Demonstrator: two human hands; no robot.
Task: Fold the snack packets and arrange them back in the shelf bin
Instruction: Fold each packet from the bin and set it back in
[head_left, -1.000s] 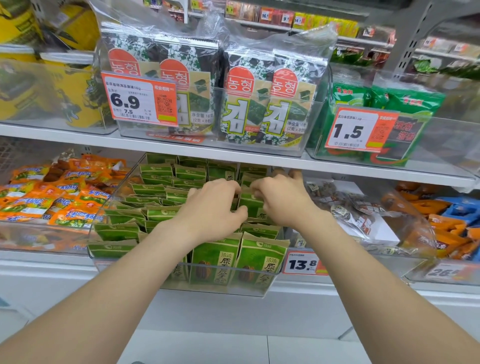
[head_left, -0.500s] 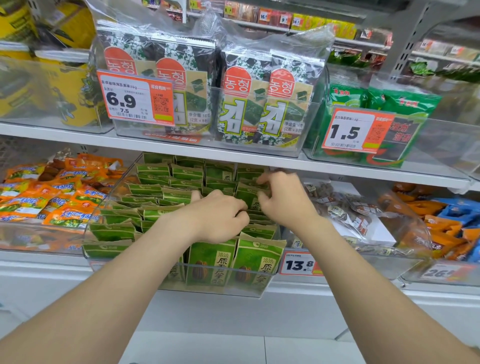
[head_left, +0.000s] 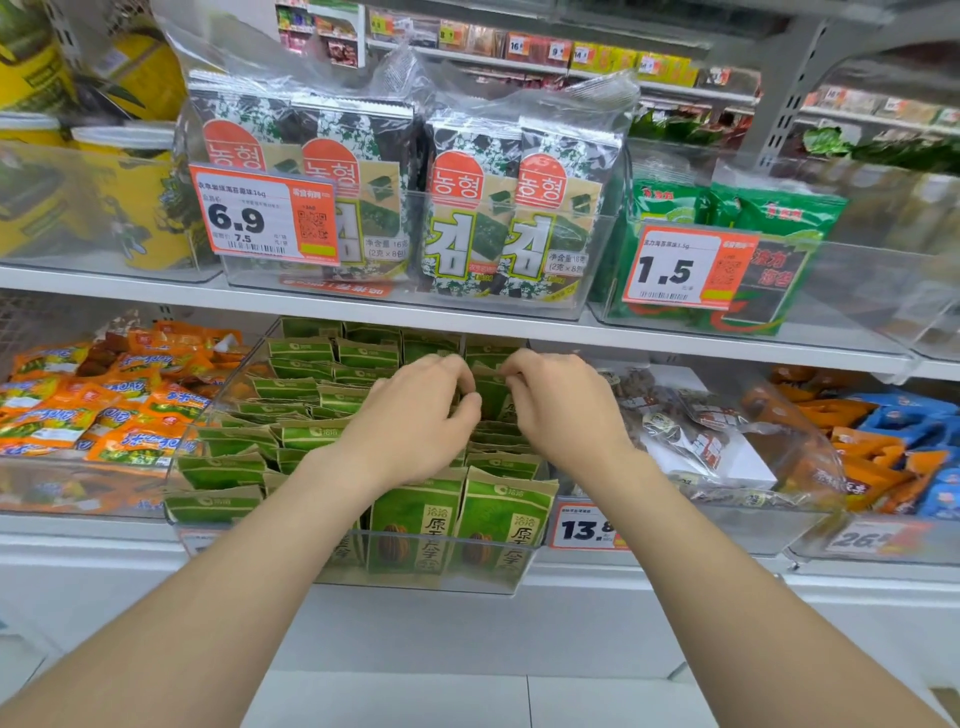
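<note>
Grip w/ both: L hand (head_left: 415, 415) and R hand (head_left: 563, 410) curl fingers round the top of one green packet (head_left: 491, 400), toward the back of the clear bin (head_left: 415, 587) under the upper shelf (head_left: 519, 325). Risks, imo: fold springs open if I let go too soon; pushing down hard knocks neighbouring rows (head_left: 311, 387) askew; knuckles catch the shelf edge b/c clearance looks tight.

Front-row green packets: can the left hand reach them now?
Probably yes: the front-row green packets stand uncovered behind the clear bin's low front wall, beneath that wrist. But the left hand and right hand are pinching a mid-bin packet.
</note>
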